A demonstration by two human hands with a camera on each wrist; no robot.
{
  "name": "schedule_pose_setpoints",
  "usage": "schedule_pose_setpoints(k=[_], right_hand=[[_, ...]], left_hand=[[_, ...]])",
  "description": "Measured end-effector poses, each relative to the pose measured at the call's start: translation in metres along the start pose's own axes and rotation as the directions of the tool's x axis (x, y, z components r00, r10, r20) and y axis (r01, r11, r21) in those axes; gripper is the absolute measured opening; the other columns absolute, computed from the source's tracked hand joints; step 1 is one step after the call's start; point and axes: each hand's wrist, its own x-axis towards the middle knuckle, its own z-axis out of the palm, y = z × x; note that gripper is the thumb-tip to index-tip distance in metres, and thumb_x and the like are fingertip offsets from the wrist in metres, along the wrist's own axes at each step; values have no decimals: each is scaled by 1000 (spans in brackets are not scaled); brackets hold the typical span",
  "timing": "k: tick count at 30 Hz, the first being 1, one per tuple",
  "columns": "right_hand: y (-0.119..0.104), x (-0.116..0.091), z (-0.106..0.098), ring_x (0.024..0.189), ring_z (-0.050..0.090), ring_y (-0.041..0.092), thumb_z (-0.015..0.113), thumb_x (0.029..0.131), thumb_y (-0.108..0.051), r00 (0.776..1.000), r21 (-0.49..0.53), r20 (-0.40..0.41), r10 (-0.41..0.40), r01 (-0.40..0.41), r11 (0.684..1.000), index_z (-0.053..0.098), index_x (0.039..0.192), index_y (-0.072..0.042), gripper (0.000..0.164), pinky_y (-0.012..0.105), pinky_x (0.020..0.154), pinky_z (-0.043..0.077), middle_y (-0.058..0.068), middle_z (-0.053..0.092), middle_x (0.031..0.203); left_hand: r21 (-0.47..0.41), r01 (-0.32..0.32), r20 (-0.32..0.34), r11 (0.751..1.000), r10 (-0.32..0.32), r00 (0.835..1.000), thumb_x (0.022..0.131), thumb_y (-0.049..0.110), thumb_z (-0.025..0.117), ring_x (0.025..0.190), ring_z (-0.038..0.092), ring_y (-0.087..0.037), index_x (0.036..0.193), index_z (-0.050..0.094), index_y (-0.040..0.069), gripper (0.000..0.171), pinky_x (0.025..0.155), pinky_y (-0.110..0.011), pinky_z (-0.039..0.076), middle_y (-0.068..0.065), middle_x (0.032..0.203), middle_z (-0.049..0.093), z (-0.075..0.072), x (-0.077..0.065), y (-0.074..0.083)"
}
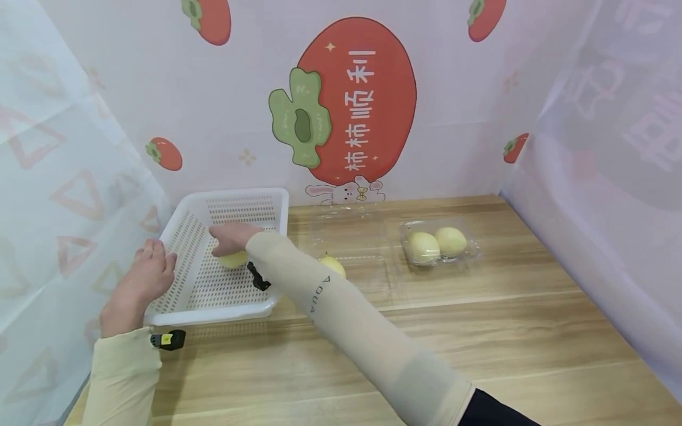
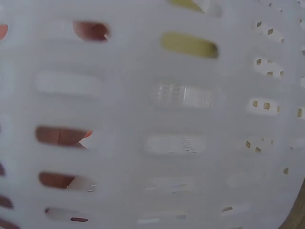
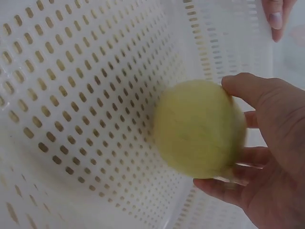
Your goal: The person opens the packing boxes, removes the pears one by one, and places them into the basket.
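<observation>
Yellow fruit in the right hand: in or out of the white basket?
In. Head view: right hand holds the yellow fruit within the rim of the white basket; right wrist view agrees.

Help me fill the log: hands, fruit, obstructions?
Right hand grips yellow fruit inside white basket. Left hand at basket's left edge. No obstruction seen.

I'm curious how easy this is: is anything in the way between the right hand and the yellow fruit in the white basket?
Nothing visible stands in the way: the right hand has its grip directly on the yellow fruit inside the white basket. The left hand is at the basket's rim, away from the fruit.
</observation>
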Motion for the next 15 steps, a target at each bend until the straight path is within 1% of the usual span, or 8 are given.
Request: schedule_pose_setpoints(k=[3,6,8,12,13,15], right_hand=[[4,0,-6,119,55,4,57,98,-38,999,-14,-31,-34,33,999,48,136,-28,41,18,100,44,-11,56,135],[6,-3,-14,124,53,4,56,99,-37,998,-23,-46,-51,50,999,48,137,-26,41,18,105,41,-10,54,139],[8,-7,-21,126,52,5,55,99,-37,998,-13,-34,-45,45,999,47,139,-26,42,19,106,40,-10,52,142],[10,-17,-35,136,45,4,50,101,-37,998,-15,-16,-56,56,998,39,148,-28,49,19,112,36,-12,45,151],[11,-20,-38,138,42,4,49,102,-37,998,-20,-15,-62,62,998,37,150,-28,50,18,113,35,-13,42,152],[13,-27,-44,140,40,3,48,102,-37,996,-37,-30,-89,87,995,37,150,-27,49,18,114,34,-13,42,153]], left_hand=[[12,1,-11,1000,-1,1000,107,39,15,143,-10,-57,147,-11,-17,73,114,-69,4,-40,153,-14,1,0,0],[14,2,-22,1000,-2,1000,107,40,14,143,-10,-56,147,-11,-16,74,114,-70,6,-39,154,-13,2,0,-1],[15,3,-30,1000,-3,1000,107,40,15,144,-10,-55,148,-12,-16,74,114,-70,7,-38,154,-13,3,0,-1],[14,11,-43,1000,-10,999,107,38,16,144,-10,-55,148,-11,-15,73,114,-70,6,-38,154,-12,3,-1,-1],[16,14,-44,1000,-13,999,107,39,16,144,-11,-55,148,-11,-15,73,114,-70,5,-38,154,-13,4,-1,-1],[20,19,-45,1000,-18,999,107,39,17,143,-11,-55,148,-11,-15,73,114,-70,5,-38,154,-13,4,-1,1]])
